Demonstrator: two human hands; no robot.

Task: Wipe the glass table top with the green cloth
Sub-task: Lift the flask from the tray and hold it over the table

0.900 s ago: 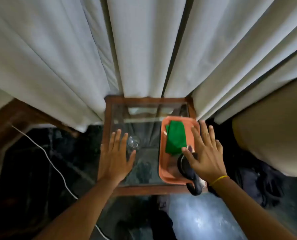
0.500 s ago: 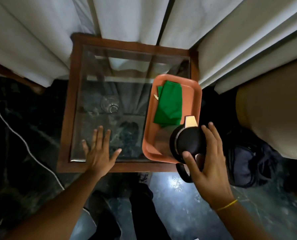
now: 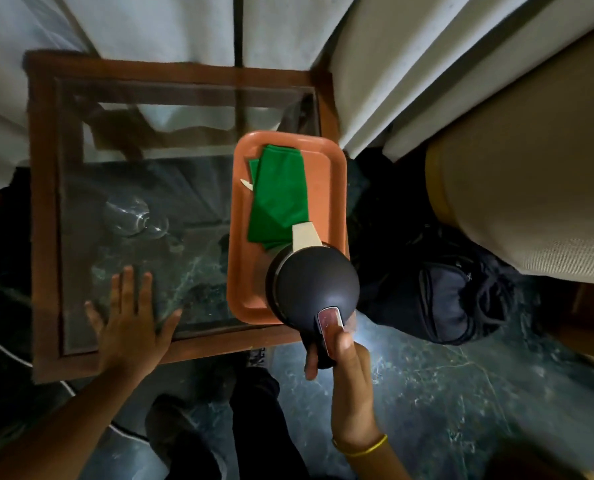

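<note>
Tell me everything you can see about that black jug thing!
The black jug is seen from above: a round, smooth, dark lid, plastic by the look of it, a cream spout pointing away over the green cloth, and a reddish button by the handle. The right hand grips that handle. The jug sits over the near end of the orange tray; whether it rests there or is lifted, I cannot tell.

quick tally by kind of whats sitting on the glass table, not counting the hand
tray: 1
green cloth: 1
black jug: 1
clear glass: 1
small pale scrap on the tray: 1
total: 5
</note>
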